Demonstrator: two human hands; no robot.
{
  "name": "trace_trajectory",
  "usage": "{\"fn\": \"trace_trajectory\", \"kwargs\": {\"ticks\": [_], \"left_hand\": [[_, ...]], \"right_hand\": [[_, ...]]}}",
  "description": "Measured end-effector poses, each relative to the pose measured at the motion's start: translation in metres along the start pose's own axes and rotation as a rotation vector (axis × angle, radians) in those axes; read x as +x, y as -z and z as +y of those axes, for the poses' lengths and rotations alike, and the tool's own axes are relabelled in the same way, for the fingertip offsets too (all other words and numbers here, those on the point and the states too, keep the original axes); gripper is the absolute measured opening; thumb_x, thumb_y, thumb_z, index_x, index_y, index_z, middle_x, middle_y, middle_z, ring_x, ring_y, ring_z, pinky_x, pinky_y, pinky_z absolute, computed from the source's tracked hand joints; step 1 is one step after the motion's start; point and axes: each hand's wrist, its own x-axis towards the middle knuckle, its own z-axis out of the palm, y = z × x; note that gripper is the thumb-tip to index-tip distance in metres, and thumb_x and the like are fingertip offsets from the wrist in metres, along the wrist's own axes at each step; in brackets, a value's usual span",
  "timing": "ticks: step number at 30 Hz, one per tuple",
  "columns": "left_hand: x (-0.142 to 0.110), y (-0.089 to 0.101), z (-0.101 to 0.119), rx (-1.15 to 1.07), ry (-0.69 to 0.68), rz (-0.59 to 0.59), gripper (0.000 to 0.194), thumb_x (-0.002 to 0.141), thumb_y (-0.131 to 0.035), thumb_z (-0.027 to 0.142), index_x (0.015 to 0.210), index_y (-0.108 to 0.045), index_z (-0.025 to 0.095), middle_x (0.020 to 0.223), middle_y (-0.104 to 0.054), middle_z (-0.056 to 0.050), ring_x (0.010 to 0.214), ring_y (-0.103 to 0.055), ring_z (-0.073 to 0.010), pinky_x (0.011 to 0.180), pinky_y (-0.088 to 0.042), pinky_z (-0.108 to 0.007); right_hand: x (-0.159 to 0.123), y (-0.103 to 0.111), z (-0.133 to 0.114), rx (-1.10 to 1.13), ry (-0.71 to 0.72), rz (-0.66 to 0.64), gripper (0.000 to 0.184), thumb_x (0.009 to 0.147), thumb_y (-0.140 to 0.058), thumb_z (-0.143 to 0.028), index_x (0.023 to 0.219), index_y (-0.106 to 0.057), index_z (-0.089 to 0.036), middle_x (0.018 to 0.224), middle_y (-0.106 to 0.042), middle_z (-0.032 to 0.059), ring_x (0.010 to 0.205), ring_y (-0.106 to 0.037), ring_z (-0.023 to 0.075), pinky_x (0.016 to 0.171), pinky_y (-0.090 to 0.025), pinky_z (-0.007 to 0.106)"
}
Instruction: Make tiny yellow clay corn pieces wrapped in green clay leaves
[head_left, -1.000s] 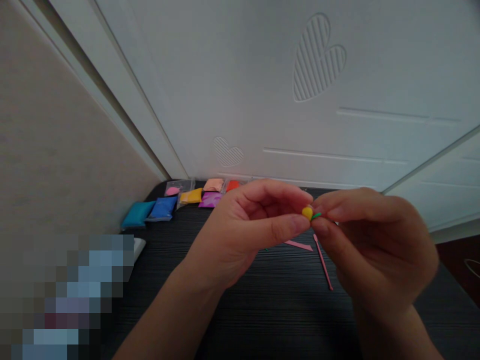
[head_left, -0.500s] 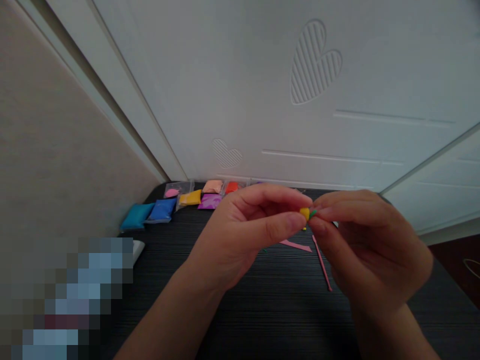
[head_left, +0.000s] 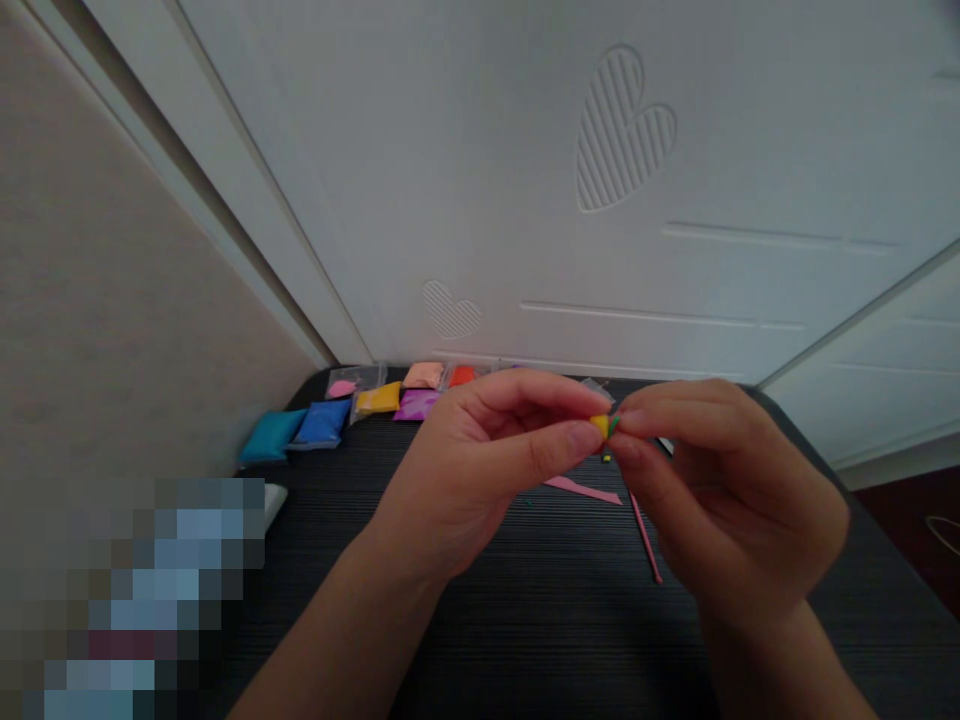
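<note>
My left hand (head_left: 510, 440) pinches a small lump of yellow clay (head_left: 599, 426) between thumb and forefinger. A thin piece of green clay (head_left: 614, 426) touches the yellow lump's right side, and the fingertips of my right hand (head_left: 720, 480) are closed on it. Both hands are held above the dark table. Below them lie a flat pink tool (head_left: 585, 490) and a slim pink stick tool (head_left: 646, 540), its upper end hidden by my right hand. A tiny yellow and green bit (head_left: 607, 458) shows just under the fingertips.
Along the back of the black table (head_left: 480, 640) lie packets of clay: teal (head_left: 273, 437), blue (head_left: 321, 425), yellow (head_left: 378, 398), purple (head_left: 415, 404), peach (head_left: 424, 375) and red (head_left: 461, 376). A clear bag with pink clay (head_left: 343, 388) is there too. Behind stands a white panel (head_left: 480, 200).
Both hands have shifted slightly left in view, with the yellow and green clay still between them. My right fingertips sit a little closer to the yellow lump.
</note>
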Motion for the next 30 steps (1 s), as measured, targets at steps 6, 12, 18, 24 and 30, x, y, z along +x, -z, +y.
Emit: {"fn": "trace_trajectory", "kwargs": {"ticks": [6,12,18,24,30], "left_hand": [[0.0013,-0.0040,-0.0001,-0.052,0.003,0.020,0.013,0.069,-0.064,0.011,0.078,-0.066,0.020,0.080,-0.064,0.001,0.077,-0.059,-0.0096,0.069,-0.046,-0.019],[0.0021,-0.0062,-0.0004,-0.094,0.002,0.055,0.012,0.068,-0.064,0.010,0.076,-0.066,0.019,0.079,-0.065,0.001,0.075,-0.059,-0.0088,0.071,-0.047,-0.019],[0.0018,-0.0056,-0.0017,-0.072,-0.013,0.054,0.012,0.067,-0.064,0.010,0.076,-0.065,0.019,0.078,-0.064,0.001,0.074,-0.059,-0.0096,0.069,-0.048,-0.020],[0.0007,-0.0034,-0.0021,0.000,-0.047,0.054,0.013,0.068,-0.064,0.011,0.078,-0.065,0.019,0.079,-0.063,0.001,0.075,-0.059,-0.0101,0.067,-0.048,-0.020],[0.0004,-0.0024,-0.0004,0.108,-0.090,0.053,0.013,0.069,-0.064,0.014,0.081,-0.066,0.020,0.079,-0.064,0.000,0.074,-0.059,-0.0108,0.065,-0.048,-0.020]], "right_hand": [[-0.0003,-0.0011,0.0009,0.012,0.026,0.020,0.027,0.069,-0.062,-0.006,0.090,-0.063,-0.022,0.080,-0.064,-0.0001,0.073,-0.058,0.0145,0.067,-0.048,0.031],[-0.0025,-0.0018,0.0021,-0.055,0.078,0.045,0.030,0.067,-0.063,-0.005,0.091,-0.063,-0.021,0.081,-0.064,0.0012,0.073,-0.058,0.0151,0.064,-0.049,0.031],[-0.0034,0.0013,0.0038,-0.173,0.143,0.015,0.032,0.064,-0.066,-0.005,0.092,-0.061,-0.018,0.082,-0.064,0.0025,0.074,-0.059,0.0155,0.062,-0.049,0.030],[-0.0028,0.0023,0.0030,-0.230,0.146,-0.007,0.030,0.064,-0.067,-0.007,0.090,-0.061,-0.020,0.081,-0.064,0.0019,0.073,-0.059,0.0154,0.063,-0.050,0.030],[-0.0024,0.0026,0.0053,-0.224,0.155,-0.018,0.030,0.062,-0.067,-0.005,0.089,-0.062,-0.018,0.080,-0.064,0.0021,0.073,-0.059,0.0146,0.064,-0.050,0.029]]}}
